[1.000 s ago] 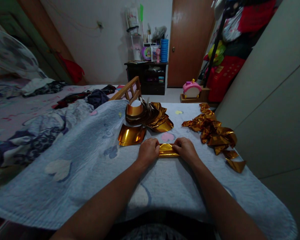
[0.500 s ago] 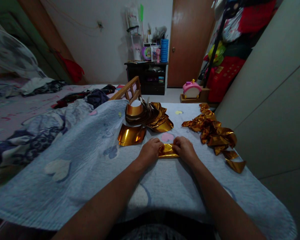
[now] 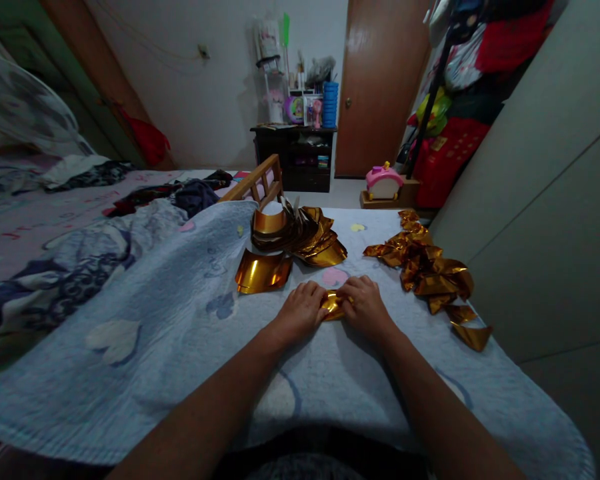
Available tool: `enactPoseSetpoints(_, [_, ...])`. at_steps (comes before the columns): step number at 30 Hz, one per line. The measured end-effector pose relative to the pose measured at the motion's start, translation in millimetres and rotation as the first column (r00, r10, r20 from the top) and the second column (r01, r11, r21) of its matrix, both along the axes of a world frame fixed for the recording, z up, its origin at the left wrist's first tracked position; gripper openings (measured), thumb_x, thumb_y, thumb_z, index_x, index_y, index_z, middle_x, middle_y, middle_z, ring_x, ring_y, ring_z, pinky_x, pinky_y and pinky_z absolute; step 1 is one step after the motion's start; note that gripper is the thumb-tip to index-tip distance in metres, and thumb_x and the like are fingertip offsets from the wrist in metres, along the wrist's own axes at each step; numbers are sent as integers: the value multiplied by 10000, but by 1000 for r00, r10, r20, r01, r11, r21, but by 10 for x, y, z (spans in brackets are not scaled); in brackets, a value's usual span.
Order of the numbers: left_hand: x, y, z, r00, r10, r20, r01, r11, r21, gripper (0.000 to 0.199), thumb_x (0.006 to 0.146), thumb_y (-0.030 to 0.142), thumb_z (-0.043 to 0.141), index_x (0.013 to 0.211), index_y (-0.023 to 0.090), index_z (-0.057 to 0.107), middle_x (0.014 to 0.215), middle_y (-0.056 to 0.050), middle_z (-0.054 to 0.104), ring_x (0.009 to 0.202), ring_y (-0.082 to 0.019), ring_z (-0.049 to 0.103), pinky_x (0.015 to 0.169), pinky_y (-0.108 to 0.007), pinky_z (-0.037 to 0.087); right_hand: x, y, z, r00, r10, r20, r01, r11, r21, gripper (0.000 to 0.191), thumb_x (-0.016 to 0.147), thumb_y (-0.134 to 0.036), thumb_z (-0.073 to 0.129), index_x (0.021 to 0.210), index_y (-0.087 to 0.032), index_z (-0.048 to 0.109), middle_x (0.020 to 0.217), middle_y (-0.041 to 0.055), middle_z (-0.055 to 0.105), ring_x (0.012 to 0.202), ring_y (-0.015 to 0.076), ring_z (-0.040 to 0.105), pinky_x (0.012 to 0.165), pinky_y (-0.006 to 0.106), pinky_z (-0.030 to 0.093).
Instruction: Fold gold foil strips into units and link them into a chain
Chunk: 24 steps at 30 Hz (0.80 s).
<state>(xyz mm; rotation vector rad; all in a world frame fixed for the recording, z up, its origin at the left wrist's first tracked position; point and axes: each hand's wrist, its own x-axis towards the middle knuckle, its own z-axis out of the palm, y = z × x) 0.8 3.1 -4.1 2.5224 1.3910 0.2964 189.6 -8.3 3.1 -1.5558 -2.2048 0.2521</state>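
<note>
A small folded piece of gold foil paper [image 3: 333,306] lies on the pale blue blanket [image 3: 190,373] in front of me. My left hand [image 3: 303,308] grips its left end, and my right hand [image 3: 364,304] grips its right end. Fingers cover both ends, so only the shiny middle shows. Just beyond the left hand is a curved sheet of gold foil paper [image 3: 263,271]. Behind that sits a fanned stack of gold foil sheets [image 3: 300,233]. Over to the right lies a heap of folded gold foil pieces [image 3: 425,263], crumpled and overlapping.
A wooden rail [image 3: 263,179] rises at the blanket's far edge. Left of it, a bed [image 3: 25,207] holds heaped clothes. A pink toy case [image 3: 384,183] rests on a box past the far edge. Close on the right stands a pale cabinet panel [image 3: 540,200].
Both hands have closed in toward each other over the foil paper, covering more of it. Less of the gold strip shows between them. The stack and heap have stayed put.
</note>
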Motion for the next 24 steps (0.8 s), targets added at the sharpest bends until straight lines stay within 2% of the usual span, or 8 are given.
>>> enactPoseSetpoints(3, [5,-10,24,1000,0,-19,0,1000,-10,190,954,291,556,1119,197,569,1165,-93,563,1102,-272,499,988,-427,432,-67,-41,-1,993,109,39,-107,993,-56,182,916,-179,528,879,-179,706,914,72,654,914,224,515,820,343,320])
enactPoseSetpoints(5, [-6,-9,39,1000,-7,-21,6,1000,-31,192,956,297,552,1122,200,562,1171,-90,559,1101,-269,499,991,-427,428,-83,-47,-32,991,122,47,-118,990,-75,161,916,-172,525,930,-173,686,948,72,646,917,219,517,812,334,323])
enactPoseSetpoints(13, [-126,9,95,997,-74,9,75,989,-125,296,926,284,563,1213,226,517,1250,-84,536,1154,-262,490,1031,-428,408,-53,-52,-86,989,113,96,-104,991,-89,154,912,-154,518,990,-190,646,1004,74,636,935,228,511,790,337,315])
enactPoseSetpoints(16, [-150,19,127,996,-91,23,93,982,-167,300,922,284,562,1209,216,512,1262,-95,527,1187,-267,481,1043,-433,403,-88,-77,-56,986,98,136,-88,993,-77,138,939,-233,531,1007,-187,643,1019,84,639,935,239,514,791,348,316])
enactPoseSetpoints(19, [-167,31,151,993,-106,60,116,975,-188,309,908,283,579,1203,221,513,1256,-93,529,1201,-266,478,1051,-433,399,-150,-113,-28,982,67,177,-58,997,-56,229,941,-356,569,1075,-182,636,1050,103,638,959,261,513,799,365,316])
enactPoseSetpoints(24, [-209,52,153,983,-136,126,160,965,-208,355,863,259,621,1203,239,518,1236,-77,536,1185,-255,486,1040,-416,410,-222,-149,-14,977,18,214,-10,999,-38,251,927,-391,577,1056,-182,630,1046,107,630,979,282,514,800,382,314])
